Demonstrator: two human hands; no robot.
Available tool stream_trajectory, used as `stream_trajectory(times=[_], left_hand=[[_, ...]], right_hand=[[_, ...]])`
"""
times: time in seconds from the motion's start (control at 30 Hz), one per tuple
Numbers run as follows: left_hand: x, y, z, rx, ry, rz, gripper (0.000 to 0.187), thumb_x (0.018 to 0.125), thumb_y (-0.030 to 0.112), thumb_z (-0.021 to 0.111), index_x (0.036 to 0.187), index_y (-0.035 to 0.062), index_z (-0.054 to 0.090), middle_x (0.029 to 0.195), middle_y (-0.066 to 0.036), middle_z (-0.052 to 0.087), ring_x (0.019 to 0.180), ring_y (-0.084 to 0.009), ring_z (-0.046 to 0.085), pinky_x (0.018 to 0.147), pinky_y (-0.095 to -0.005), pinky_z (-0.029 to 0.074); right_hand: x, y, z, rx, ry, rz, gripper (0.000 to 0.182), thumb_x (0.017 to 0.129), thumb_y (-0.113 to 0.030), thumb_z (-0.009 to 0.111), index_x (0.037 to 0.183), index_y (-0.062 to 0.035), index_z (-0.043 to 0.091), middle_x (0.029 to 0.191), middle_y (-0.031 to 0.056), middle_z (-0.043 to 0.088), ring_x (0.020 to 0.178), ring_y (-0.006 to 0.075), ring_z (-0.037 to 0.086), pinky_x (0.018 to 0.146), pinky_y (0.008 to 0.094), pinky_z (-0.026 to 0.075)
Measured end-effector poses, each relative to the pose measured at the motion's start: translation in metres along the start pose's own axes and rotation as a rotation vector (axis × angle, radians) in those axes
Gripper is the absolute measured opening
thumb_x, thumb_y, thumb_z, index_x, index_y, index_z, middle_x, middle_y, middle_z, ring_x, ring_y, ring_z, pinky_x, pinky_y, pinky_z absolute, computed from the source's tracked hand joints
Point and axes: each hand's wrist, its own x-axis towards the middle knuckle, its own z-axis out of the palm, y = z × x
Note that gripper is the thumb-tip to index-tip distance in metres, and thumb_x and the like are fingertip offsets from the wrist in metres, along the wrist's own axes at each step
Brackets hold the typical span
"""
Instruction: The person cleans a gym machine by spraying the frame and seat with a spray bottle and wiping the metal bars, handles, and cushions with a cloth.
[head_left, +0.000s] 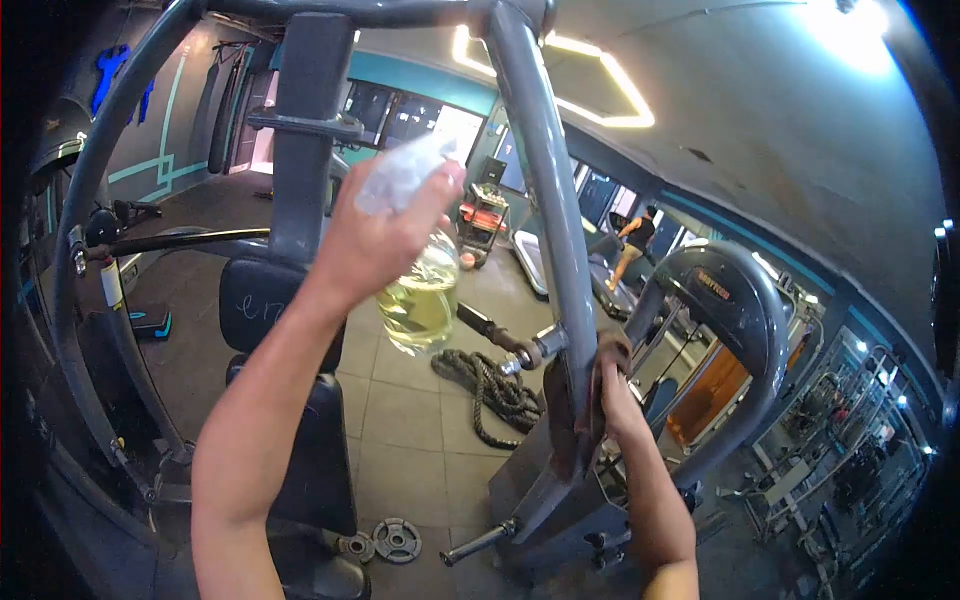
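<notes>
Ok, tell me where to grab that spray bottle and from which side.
Grip the spray bottle at its narrow neck under the trigger head, coming from the seat side, as the left hand does. The body with its yellowish liquid hangs below, so the neck probably gives the steadier hold. The right hand presses a brown cloth against the grey frame bar.

A: Where are we, then?
B: A gym, plainly. The left hand [375, 235] grips a spray bottle [420, 290] right beside a grey steel machine frame [545, 200].
A: More proof?
B: Below that grip, a padded seat [265, 300] and weight plates [397, 540] on the tiled floor. Beyond it, a coiled battle rope [490, 385], and farther off a person [632, 245] on a treadmill.
</notes>
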Motion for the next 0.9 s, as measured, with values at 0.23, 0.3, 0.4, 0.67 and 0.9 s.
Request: stream_trajectory(times=[0.23, 0.3, 0.4, 0.67, 0.9], left_hand=[[-0.010, 0.007, 0.006, -0.035, 0.068, -0.071, 0.032, 0.096, 0.023, 0.060, 0.115, -0.0023, 0.065, 0.095, -0.007, 0.068, 0.084, -0.0123, 0.065, 0.068, -0.0283, 0.058], [-0.017, 0.015, 0.005, -0.012, 0.059, -0.087, 0.032, 0.097, 0.024, 0.059, 0.115, -0.0022, 0.065, 0.095, -0.007, 0.068, 0.084, -0.0118, 0.065, 0.068, -0.0281, 0.057], [-0.027, 0.029, -0.001, 0.034, 0.051, -0.077, 0.034, 0.097, 0.027, 0.058, 0.113, -0.0021, 0.065, 0.092, -0.006, 0.067, 0.083, -0.0106, 0.064, 0.068, -0.0278, 0.056], [-0.055, 0.040, -0.016, 0.072, 0.044, -0.182, 0.032, 0.096, 0.025, 0.060, 0.113, -0.0018, 0.065, 0.091, -0.006, 0.067, 0.081, -0.0101, 0.063, 0.068, -0.0274, 0.057], [-0.046, 0.037, 0.023, 0.043, -0.110, -0.173, 0.040, 0.088, 0.032, 0.073, 0.108, -0.0024, 0.064, 0.090, -0.005, 0.064, 0.083, -0.0100, 0.061, 0.072, -0.0267, 0.054]], right_hand=[[0.044, -0.182, 0.045, 0.053, -0.167, -0.583, 0.058, 0.093, -0.042, 0.059, 0.132, -0.0011, 0.048, 0.112, 0.0101, 0.057, 0.100, 0.0189, 0.055, 0.084, 0.0339, 0.047], [0.052, -0.205, 0.056, -0.271, 0.017, -0.841, 0.076, 0.085, -0.040, 0.067, 0.142, 0.0001, 0.038, 0.121, 0.0231, 0.053, 0.113, 0.0323, 0.055, 0.095, 0.0386, 0.046], [0.042, -0.216, 0.046, -0.488, -0.001, -0.883, 0.104, 0.077, -0.050, 0.074, 0.151, 0.0024, 0.022, 0.146, 0.0355, 0.030, 0.134, 0.0426, 0.041, 0.109, 0.0414, 0.037], [0.027, -0.133, 0.031, 0.033, -0.145, -0.974, 0.078, 0.095, -0.042, 0.059, 0.150, 0.0029, 0.027, 0.148, 0.0254, 0.036, 0.139, 0.0293, 0.036, 0.114, 0.0378, 0.028], [0.063, -0.168, 0.002, -0.062, -0.164, -0.777, 0.058, 0.094, -0.017, 0.053, 0.147, -0.0053, 0.036, 0.127, 0.0197, 0.060, 0.110, 0.0291, 0.062, 0.093, 0.0378, 0.049]])
